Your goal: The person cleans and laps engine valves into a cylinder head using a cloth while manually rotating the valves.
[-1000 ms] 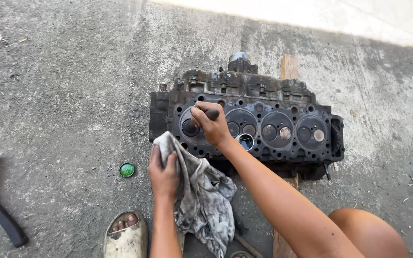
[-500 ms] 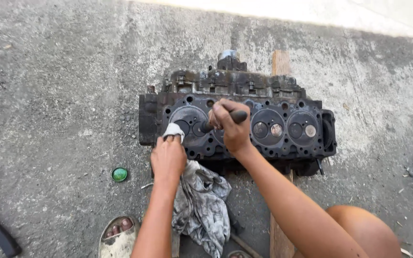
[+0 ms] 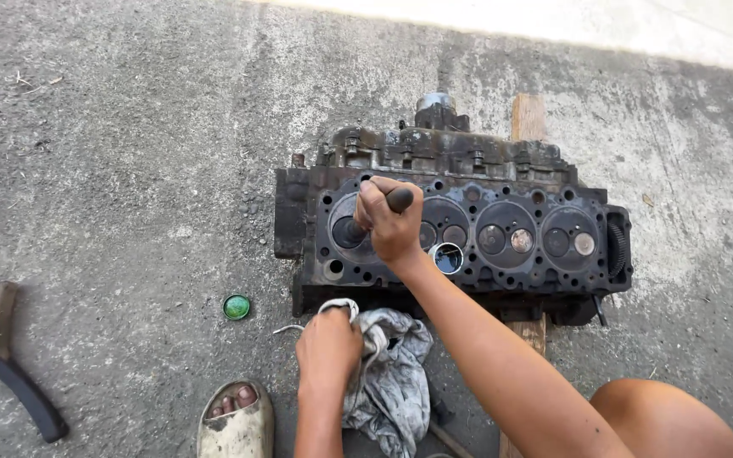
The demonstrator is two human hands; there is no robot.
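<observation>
A dirty black cylinder head (image 3: 502, 233) lies on the concrete, its round chambers and valves facing me. My right hand (image 3: 390, 222) is closed around a dark-handled tool (image 3: 400, 199) whose tip rests in the leftmost chamber. My left hand (image 3: 327, 349) grips a grey, stained rag (image 3: 388, 382) just below the head's near edge, off the metal. A small round tin (image 3: 448, 258) sits on the head beside my right wrist.
A wire brush with a black handle (image 3: 6, 356) lies at the far left. A green lid (image 3: 236, 306) sits on the concrete left of the rag. A wooden plank (image 3: 528, 119) runs under the head. My sandalled foot (image 3: 235, 420) and bare knee (image 3: 663, 420) are near.
My left hand drew the rag down off the head's face to the ground in front. My right hand stayed on the tool at the leftmost chamber.
</observation>
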